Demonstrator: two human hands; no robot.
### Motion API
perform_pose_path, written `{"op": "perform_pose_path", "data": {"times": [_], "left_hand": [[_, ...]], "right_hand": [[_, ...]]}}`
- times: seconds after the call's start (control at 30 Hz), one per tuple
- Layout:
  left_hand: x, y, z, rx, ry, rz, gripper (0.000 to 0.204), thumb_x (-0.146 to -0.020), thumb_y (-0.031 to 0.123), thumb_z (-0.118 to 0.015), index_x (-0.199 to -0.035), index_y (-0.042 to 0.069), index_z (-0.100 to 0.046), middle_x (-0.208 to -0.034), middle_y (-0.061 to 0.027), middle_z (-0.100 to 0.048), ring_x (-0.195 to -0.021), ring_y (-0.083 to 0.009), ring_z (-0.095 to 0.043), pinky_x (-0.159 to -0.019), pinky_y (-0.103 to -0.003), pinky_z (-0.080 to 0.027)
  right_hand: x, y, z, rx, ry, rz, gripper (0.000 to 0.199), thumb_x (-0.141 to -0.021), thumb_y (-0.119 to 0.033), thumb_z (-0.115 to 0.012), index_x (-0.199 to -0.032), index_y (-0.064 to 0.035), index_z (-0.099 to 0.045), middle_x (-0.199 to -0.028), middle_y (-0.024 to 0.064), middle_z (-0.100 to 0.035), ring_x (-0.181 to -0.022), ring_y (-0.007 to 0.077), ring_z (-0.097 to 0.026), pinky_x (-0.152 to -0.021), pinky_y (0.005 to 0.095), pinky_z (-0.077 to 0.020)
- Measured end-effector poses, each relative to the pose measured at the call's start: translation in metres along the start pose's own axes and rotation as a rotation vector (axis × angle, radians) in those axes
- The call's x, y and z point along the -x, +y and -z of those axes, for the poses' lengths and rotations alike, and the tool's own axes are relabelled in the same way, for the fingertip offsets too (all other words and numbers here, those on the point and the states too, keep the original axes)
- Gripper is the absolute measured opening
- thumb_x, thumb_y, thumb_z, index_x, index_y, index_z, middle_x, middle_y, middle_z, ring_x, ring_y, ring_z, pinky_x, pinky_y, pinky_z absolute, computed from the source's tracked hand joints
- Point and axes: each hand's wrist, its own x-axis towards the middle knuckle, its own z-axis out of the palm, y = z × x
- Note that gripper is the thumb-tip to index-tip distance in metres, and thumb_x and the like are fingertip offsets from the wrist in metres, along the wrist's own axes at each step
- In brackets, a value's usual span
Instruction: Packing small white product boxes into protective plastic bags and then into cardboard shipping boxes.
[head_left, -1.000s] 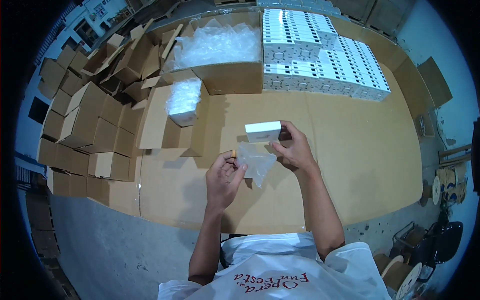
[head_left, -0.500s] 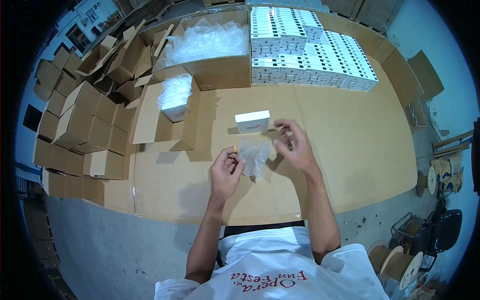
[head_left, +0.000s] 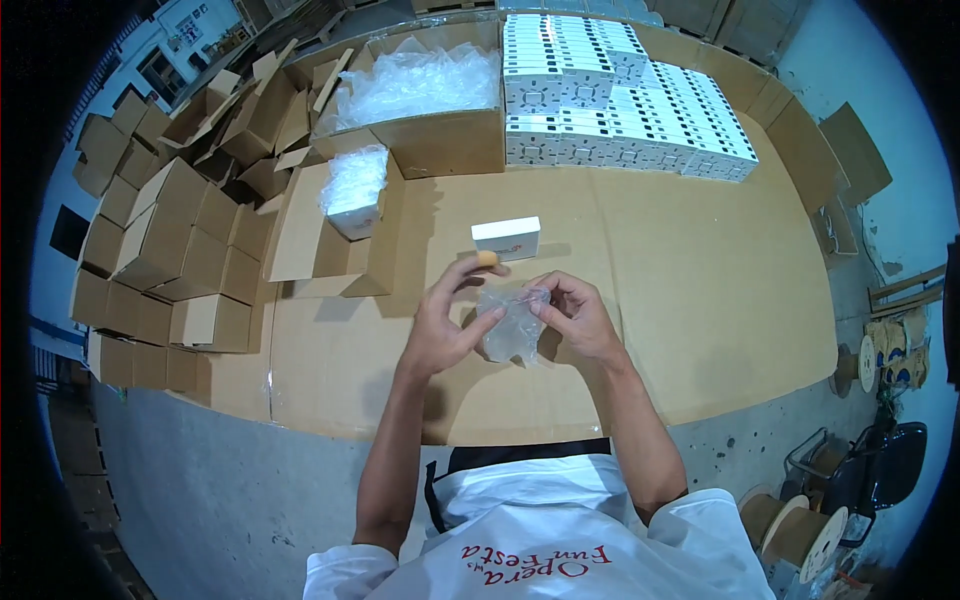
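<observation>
A small clear plastic bag (head_left: pixel 512 335) hangs between my hands above the cardboard-covered table. My right hand (head_left: pixel 582 318) is closed, with thumb and fingertips pinching the bag's upper right edge. On the left side of the bag, my left hand (head_left: pixel 445 315) has its fingers spread. Its thumb lies against the plastic, and an orange finger cover sits on one fingertip. Just beyond both hands a small white box (head_left: pixel 506 239) stands upright on the table, touched by neither hand as far as I can see.
At left, an open carton (head_left: pixel 380 262) holds white boxes wrapped in clear plastic (head_left: pixel 354 188). Behind it, a larger carton (head_left: pixel 450 150) is heaped with clear bags (head_left: pixel 425 82). Stacked white boxes (head_left: pixel 635 110) fill the back right. Brown cartons (head_left: pixel 190 260) pile up far left.
My right hand has come left and down from beside the white box and now grips the bag's edge. My left hand has loosened, its fingers lifting away from the bag.
</observation>
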Motion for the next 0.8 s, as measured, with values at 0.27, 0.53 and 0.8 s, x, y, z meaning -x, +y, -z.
{"op": "perform_pose_path", "data": {"times": [0.27, 0.53, 0.8], "left_hand": [[0.007, -0.043, 0.003, 0.695, -0.147, 0.353, 0.028, -0.093, 0.008, -0.070, -0.117, 0.001, -0.059, -0.099, -0.0057, -0.067, -0.093, -0.0089, -0.064, -0.084, -0.025, -0.051], [0.017, -0.045, 0.005, 1.078, -0.113, 0.400, 0.027, -0.094, 0.005, -0.065, -0.118, 0.004, -0.053, -0.093, -0.0021, -0.061, -0.085, -0.0085, -0.062, -0.072, -0.024, -0.052], [0.024, -0.055, 0.021, 0.909, -0.185, 0.366, 0.041, -0.092, 0.011, -0.071, -0.125, 0.003, -0.050, -0.103, -0.0020, -0.057, -0.093, -0.0082, -0.058, -0.079, -0.023, -0.049]], "right_hand": [[-0.002, 0.003, -0.006, -0.353, -0.202, -0.097, 0.013, -0.094, -0.003, -0.066, -0.097, -0.0064, -0.054, -0.103, 0.0066, -0.069, -0.094, 0.0090, -0.061, -0.085, 0.0255, -0.0477], [-0.003, -0.005, -0.001, -0.121, -0.260, -0.189, 0.015, -0.092, -0.010, -0.070, -0.095, -0.0073, -0.055, -0.086, -0.0010, -0.061, -0.082, 0.0072, -0.055, -0.076, 0.0253, -0.0435], [-0.027, -0.024, -0.004, 0.337, -0.501, -0.320, 0.019, -0.090, -0.010, -0.072, -0.106, -0.0007, -0.065, -0.092, -0.0001, -0.062, -0.091, 0.0096, -0.057, -0.083, 0.0279, -0.0457]]}}
